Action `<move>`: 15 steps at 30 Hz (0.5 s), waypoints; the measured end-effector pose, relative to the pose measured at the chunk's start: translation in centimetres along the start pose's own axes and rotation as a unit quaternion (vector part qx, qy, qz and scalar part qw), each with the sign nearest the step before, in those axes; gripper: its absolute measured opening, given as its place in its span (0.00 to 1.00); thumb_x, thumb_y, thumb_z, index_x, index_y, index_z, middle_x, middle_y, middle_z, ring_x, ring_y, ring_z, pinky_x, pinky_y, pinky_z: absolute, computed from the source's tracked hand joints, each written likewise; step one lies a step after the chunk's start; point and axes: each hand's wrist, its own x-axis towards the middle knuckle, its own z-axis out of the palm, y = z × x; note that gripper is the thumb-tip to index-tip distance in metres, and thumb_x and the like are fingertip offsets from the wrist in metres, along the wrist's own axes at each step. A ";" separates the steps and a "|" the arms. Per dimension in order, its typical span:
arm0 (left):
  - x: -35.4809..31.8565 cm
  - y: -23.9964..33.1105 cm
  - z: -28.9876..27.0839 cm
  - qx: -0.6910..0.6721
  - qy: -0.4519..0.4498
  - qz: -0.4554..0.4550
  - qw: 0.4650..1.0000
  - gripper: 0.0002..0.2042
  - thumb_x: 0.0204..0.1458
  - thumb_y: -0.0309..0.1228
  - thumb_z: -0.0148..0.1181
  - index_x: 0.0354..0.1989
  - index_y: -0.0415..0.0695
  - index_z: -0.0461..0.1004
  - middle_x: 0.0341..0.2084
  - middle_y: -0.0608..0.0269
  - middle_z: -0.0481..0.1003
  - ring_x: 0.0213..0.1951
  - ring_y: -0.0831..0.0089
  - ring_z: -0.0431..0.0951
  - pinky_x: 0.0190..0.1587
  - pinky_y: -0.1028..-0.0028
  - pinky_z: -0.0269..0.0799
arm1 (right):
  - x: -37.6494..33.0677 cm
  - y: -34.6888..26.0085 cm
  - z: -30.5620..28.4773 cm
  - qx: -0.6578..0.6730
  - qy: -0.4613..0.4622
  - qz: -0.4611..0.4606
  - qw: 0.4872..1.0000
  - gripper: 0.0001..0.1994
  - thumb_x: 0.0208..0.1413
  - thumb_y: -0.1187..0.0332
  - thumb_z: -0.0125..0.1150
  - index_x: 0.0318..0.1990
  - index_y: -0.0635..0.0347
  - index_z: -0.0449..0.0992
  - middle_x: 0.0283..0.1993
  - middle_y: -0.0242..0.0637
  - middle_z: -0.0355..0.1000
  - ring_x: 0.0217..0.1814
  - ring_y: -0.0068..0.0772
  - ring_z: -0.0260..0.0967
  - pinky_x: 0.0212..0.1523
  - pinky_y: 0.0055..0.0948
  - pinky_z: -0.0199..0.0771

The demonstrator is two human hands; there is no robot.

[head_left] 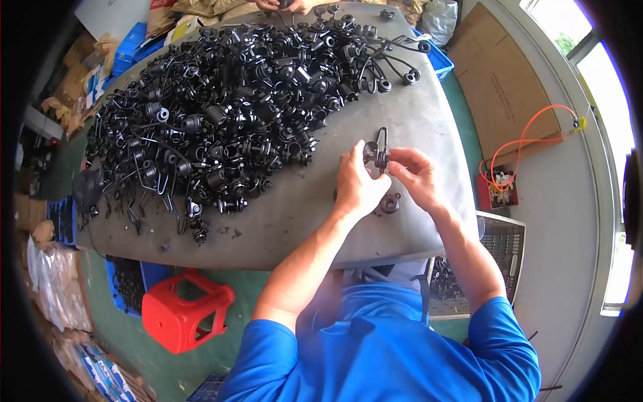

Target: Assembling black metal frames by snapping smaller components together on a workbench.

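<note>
Above the right part of the grey table [321,231], my left hand [358,187] is closed on a black metal part with a bent rod [382,137]. The rod's looped end points away from me. My right hand [418,177] pinches the same part from its right side, thumb and fingertips together at its middle. Just below my hands lies a round black part with a hole [390,204]. To the left spreads a large heap of black metal parts [221,114], with bent rods and round bushings. My fingers hide some of the held part.
At the far edge another person's hands [295,5] hold a dark part. A red stool [184,311] stands at the lower left, near a blue bin [157,273]. By my right arm is a grey crate [512,248]. An orange hose [526,142] hangs at the right wall.
</note>
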 end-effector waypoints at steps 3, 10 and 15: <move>0.1 -0.1 0.0 -0.003 0.006 0.004 1.000 0.38 0.36 0.30 0.70 0.60 0.34 0.62 0.44 0.51 0.70 0.34 0.70 0.74 0.41 0.70 0.75 | 0.0 0.3 0.1 -0.073 -0.017 -0.007 0.997 0.12 0.54 0.75 0.65 0.47 0.63 0.77 0.37 0.32 0.77 0.38 0.18 0.73 0.43 0.20 0.73; 0.3 -0.5 0.3 -0.019 0.008 0.014 1.000 0.37 0.37 0.30 0.71 0.59 0.32 0.62 0.41 0.55 0.73 0.33 0.74 0.74 0.40 0.72 0.75 | 0.3 -2.0 -0.7 -0.066 -0.065 0.063 0.994 0.13 0.54 0.72 0.65 0.47 0.64 0.77 0.35 0.32 0.76 0.35 0.18 0.71 0.39 0.20 0.72; 1.0 -1.6 0.0 -0.041 0.001 0.000 0.999 0.36 0.38 0.30 0.71 0.58 0.30 0.63 0.34 0.59 0.75 0.32 0.76 0.74 0.39 0.73 0.75 | -0.8 -4.5 -1.6 -0.280 -0.070 0.008 0.957 0.15 0.50 0.71 0.67 0.46 0.62 0.77 0.33 0.35 0.74 0.32 0.26 0.71 0.37 0.26 0.73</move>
